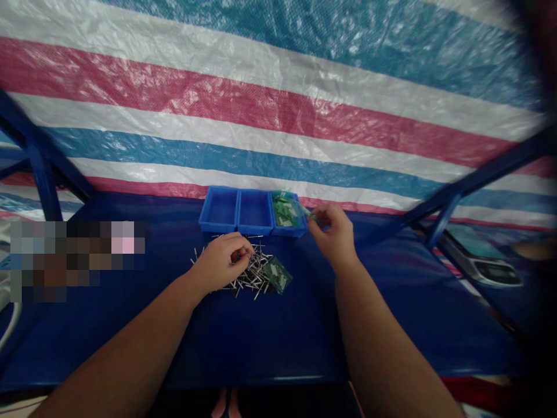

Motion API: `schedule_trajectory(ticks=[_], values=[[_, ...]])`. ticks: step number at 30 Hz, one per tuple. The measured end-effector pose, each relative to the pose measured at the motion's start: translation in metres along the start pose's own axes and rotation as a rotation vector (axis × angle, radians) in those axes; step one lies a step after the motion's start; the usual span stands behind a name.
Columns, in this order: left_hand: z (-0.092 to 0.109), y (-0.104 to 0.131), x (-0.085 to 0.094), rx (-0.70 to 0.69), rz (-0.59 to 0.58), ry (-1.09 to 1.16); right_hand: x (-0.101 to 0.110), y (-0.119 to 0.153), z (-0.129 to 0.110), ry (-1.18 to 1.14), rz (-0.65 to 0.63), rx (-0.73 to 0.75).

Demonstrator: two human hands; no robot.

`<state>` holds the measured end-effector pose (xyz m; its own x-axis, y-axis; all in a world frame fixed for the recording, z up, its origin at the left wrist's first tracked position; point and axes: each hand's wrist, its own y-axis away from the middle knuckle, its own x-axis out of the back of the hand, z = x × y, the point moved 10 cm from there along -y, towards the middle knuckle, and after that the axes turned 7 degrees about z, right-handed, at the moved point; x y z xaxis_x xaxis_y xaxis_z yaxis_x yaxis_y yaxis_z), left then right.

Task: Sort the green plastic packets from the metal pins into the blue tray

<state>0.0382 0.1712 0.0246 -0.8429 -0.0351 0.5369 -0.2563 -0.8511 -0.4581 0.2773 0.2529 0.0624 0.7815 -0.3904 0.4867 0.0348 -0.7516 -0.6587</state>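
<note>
My left hand (224, 261) is over a pile of thin silver metal pins (255, 278), its fingertips pinched together. What it holds, if anything, is too small to make out. My right hand (333, 235) is closed on the edge of a clear greenish plastic bag (303, 209), beside the right-hand blue bin (288, 231). Several green-tinted bags (285, 210) lie in that bin. Another small plastic bag with pale pieces inside (278, 275) rests on the right side of the pile.
Two more blue bins, one at left (220, 209) and one in the middle (255, 210), stand in the row. A blue table (270, 348) bears everything. Blue metal frame bars (41, 174) flank it, with a striped tarp (261, 110) behind. A scale-like device (487, 264) sits at right.
</note>
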Motion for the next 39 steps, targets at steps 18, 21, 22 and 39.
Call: schedule_trajectory(ticks=[18, 21, 22, 39], values=[[0.003, 0.0, 0.0, -0.015, -0.006, -0.014, -0.032, 0.013, -0.007, 0.231, -0.305, 0.105], [0.003, 0.0, 0.001, -0.017, -0.003, -0.013, -0.03, 0.012, -0.008, 0.202, -0.279, 0.119], [0.003, 0.0, 0.001, -0.017, -0.003, -0.014, -0.03, 0.012, -0.009, 0.199, -0.279, 0.132], [0.004, 0.0, 0.0, -0.022, -0.011, -0.012, -0.04, 0.014, -0.009, 0.247, -0.342, 0.137]])
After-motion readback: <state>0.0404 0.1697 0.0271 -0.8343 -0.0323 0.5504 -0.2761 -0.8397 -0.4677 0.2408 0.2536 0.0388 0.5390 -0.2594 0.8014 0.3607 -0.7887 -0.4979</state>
